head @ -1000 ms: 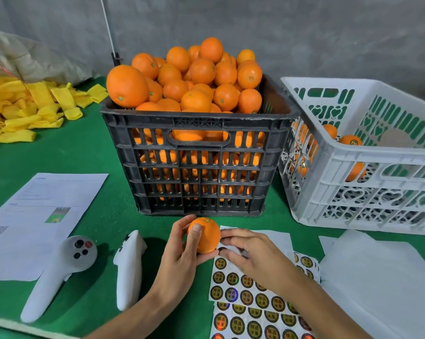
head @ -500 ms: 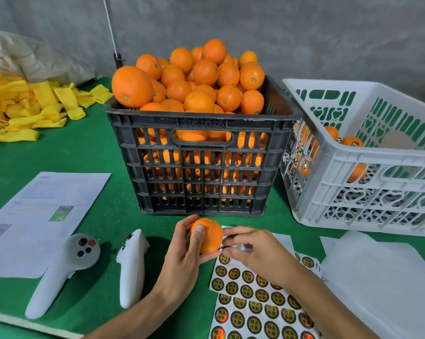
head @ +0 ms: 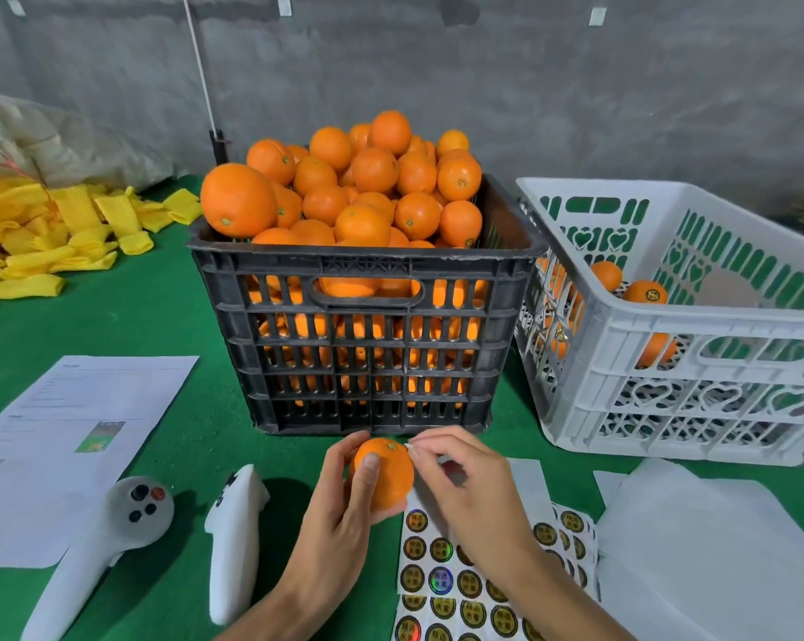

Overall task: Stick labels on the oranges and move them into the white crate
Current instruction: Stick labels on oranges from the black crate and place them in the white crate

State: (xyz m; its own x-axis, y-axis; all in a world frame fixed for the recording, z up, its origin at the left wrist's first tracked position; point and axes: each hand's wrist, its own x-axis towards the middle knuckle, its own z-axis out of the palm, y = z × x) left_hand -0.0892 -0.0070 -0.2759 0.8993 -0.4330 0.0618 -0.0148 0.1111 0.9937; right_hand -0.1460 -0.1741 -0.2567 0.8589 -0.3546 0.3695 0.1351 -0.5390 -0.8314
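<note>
One orange [head: 384, 476] sits in the left hand [head: 340, 515], thumb across its front and fingers curled behind, held just in front of the black crate [head: 368, 335]; a loose hold could let it roll off onto the green table [head: 169, 316]. The right hand [head: 469, 488] touches pinched fingertips to its upper right side; whether they carry a label is unclear, and one could crease or miss. Right of both stands the white crate [head: 696, 363]

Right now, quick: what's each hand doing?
Left hand: grips the orange.
Right hand: fingertips pinched at the orange's top; whether they hold a label cannot be told.
</note>
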